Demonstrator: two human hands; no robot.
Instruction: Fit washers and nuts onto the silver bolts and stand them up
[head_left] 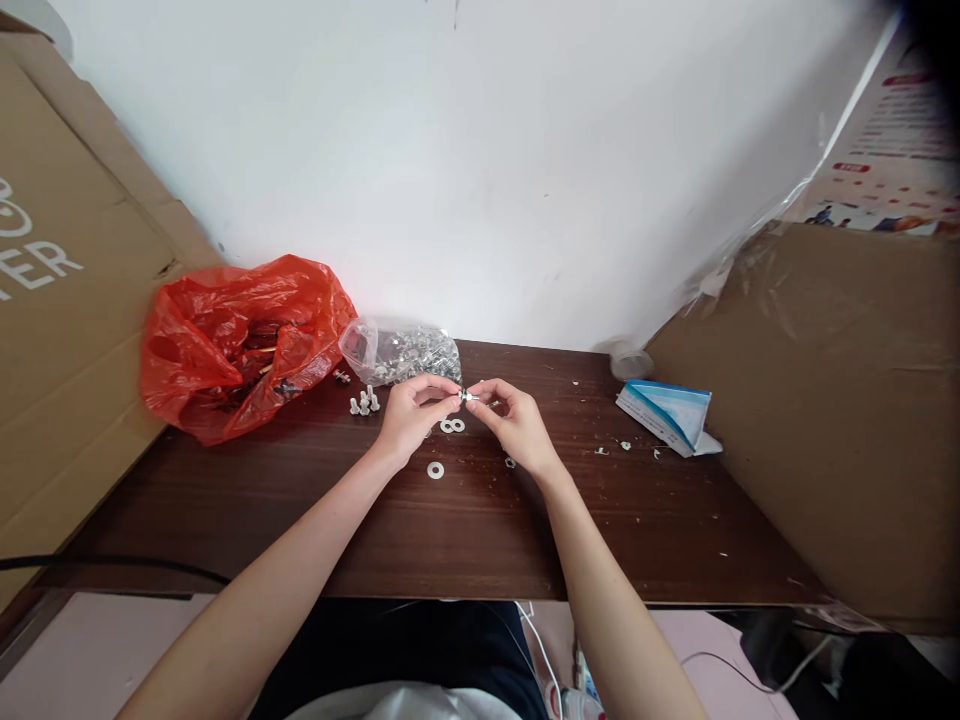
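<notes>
My left hand (411,412) and my right hand (514,420) meet above the dark wooden table (300,520), fingers pinched together on a small silver bolt (468,397) held between them. Two washers (452,426) lie just below the hands, and a single washer (436,470) rests nearer to me. A small nut (510,462) lies beside my right wrist. A few white bolts (364,402) stand left of my left hand. A clear bag of metal hardware (401,352) lies behind the hands.
A red plastic bag (240,340) sits at the table's back left. A blue and white packet (667,415) lies at the right. Cardboard sheets (67,300) flank both sides, and a white wall stands behind. Small scraps dot the table's right part.
</notes>
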